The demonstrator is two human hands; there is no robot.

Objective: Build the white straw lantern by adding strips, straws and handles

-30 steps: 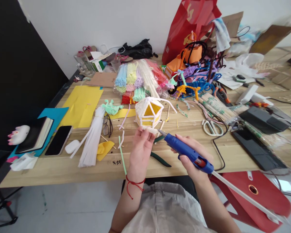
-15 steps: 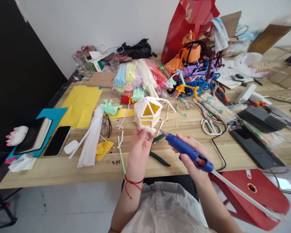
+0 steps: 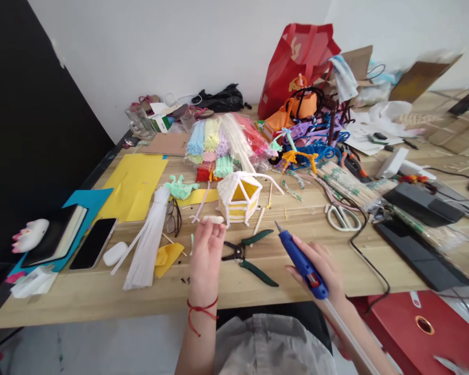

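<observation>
My left hand (image 3: 207,247), palm up with a red string bracelet at the wrist, pinches a small cream-white fuzzy piece (image 3: 213,220) at the fingertips. Just beyond it, a small house (image 3: 240,195) of white pipe cleaners with yellow panels stands on the table. A blue hot glue gun (image 3: 303,263) is gripped in my right hand (image 3: 328,271); its nozzle points up and left, apart from the house. A long clear glue stick sticks out of its rear. Between my hands lie green-handled pliers (image 3: 254,260).
White pipe cleaners (image 3: 144,245), eyeglasses (image 3: 173,216) and a phone (image 3: 94,244) lie left. Bundled coloured pipe cleaners (image 3: 219,140) are behind the house. Right are scissors (image 3: 343,217), a black cable (image 3: 369,260) and a black box (image 3: 422,200). A red bag (image 3: 297,67) stands at the back.
My left hand has moved left and down, away from the house, with the white piece in its fingers. The glue gun has swung right and lower. More of the pliers shows.
</observation>
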